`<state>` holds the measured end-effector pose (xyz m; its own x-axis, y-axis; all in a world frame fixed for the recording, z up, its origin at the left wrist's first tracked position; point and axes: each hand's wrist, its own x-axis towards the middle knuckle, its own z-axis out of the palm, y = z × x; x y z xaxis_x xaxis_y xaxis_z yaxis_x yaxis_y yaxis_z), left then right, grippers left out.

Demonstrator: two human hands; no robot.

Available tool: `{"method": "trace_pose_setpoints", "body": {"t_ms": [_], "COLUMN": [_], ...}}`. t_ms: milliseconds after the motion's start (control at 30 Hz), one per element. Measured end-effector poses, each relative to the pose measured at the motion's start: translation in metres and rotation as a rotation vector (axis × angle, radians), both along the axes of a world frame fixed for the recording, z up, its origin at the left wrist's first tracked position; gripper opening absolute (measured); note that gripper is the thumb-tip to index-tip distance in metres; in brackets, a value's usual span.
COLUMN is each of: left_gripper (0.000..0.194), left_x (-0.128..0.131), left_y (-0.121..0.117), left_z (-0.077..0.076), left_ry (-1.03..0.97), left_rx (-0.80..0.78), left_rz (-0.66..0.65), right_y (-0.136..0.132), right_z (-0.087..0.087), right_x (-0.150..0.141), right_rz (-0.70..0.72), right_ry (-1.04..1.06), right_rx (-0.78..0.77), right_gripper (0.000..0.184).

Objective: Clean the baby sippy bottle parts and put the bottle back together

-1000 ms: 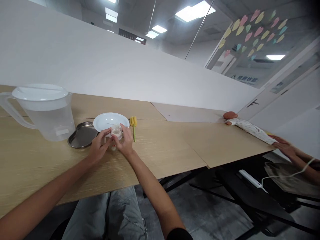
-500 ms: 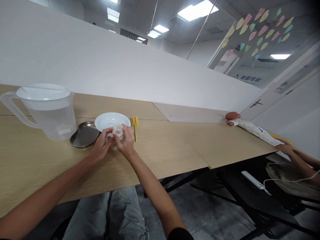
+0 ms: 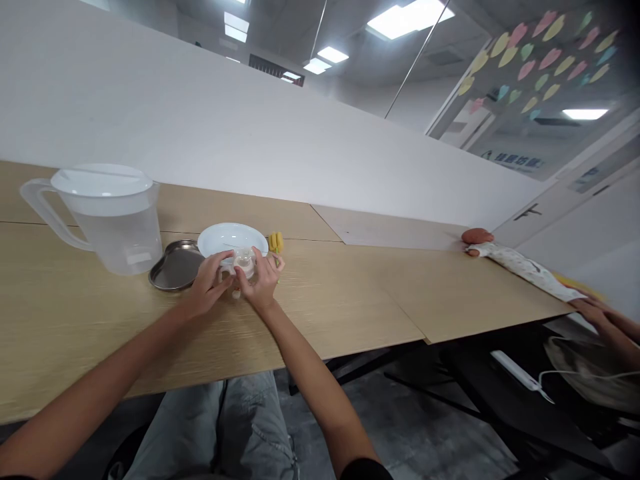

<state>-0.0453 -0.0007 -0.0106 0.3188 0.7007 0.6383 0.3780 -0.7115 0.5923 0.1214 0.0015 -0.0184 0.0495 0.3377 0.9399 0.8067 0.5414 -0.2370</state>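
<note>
A small clear bottle (image 3: 245, 261) with a whitish ring is held between both hands, in front of the white bowl (image 3: 233, 235). On its left side, my left hand (image 3: 211, 280) is closed, with the fingertips against a pale, handle-like part. My right hand (image 3: 261, 280) grips the other side with thumb and forefinger, while its remaining fingers stick out to the right. These fingers cover most of the green handle of a yellow sponge brush (image 3: 276, 241). A small pale piece (image 3: 237, 293) shows below the bottle; whether it is attached I cannot tell.
Left of my hands lies a metal kidney-shaped tray (image 3: 177, 267), beside a large lidded pitcher (image 3: 117, 233) of clear liquid. At the table's far right lies a doll in patterned clothes (image 3: 525, 267), with another person's hands (image 3: 593, 310) at it. A white wall (image 3: 280, 147) stands behind the table.
The view has shifted slightly, so the things on the table appear further right. The outer fingers of my right hand have spread out over the brush handle. Both hands still hold the bottle.
</note>
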Motion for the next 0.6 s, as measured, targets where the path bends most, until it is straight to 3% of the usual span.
{"method": "trace_pose_setpoints", "body": {"t_ms": [333,600], "left_gripper": [0.084,0.078], "left_x": [0.005,0.008], "left_y": [0.002,0.003], "left_z": [-0.013,-0.017], "left_ry": [0.101,0.089], "left_rx": [0.018,-0.023], "left_rz": [0.092,0.186], "right_y": [0.004,0.005], "right_z": [0.002,0.007], "right_x": [0.008,0.011], "right_rz": [0.087,0.229], "right_ry": [0.039,0.109], "right_rx": [-0.083,-0.119], "right_gripper": [0.055,0.048]}}
